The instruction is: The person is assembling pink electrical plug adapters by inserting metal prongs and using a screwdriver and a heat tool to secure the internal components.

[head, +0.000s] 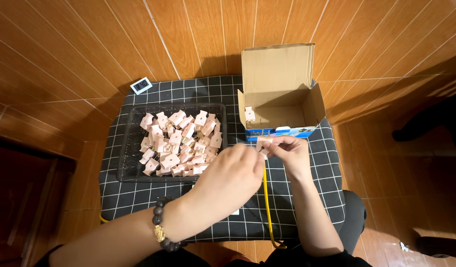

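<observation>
Centrally, both hands meet just in front of the open cardboard box (282,94), above the bench (139,198) covered in black checked cloth. The right hand (292,155) pinches a small pale pink clip (262,144) between thumb and fingertips, so its fingers are closed on the piece. The left hand (233,173) (the one with a dark bead bracelet (161,225) at the wrist) reaches in from the left with curled fingers whose tips touch or nearly touch the same clip; whether they actually grip it cannot be told, since the back of the hand hides them.

The clip lies at the fingertips of both hands, with the right hand holding it and therefore nearer. Its long axis appears roughly upright, tilted slightly toward the box, though the piece is too small to fix which end points where. The box opening is just beyond the clip, away from the person; one similar pink piece (249,114) sits inside near the left wall. A black mesh tray (126,148) heaped with like clips (181,143) lies to the left, near the left hand. A small digital clock (141,85) stands on the tiled floor behind the tray.
</observation>
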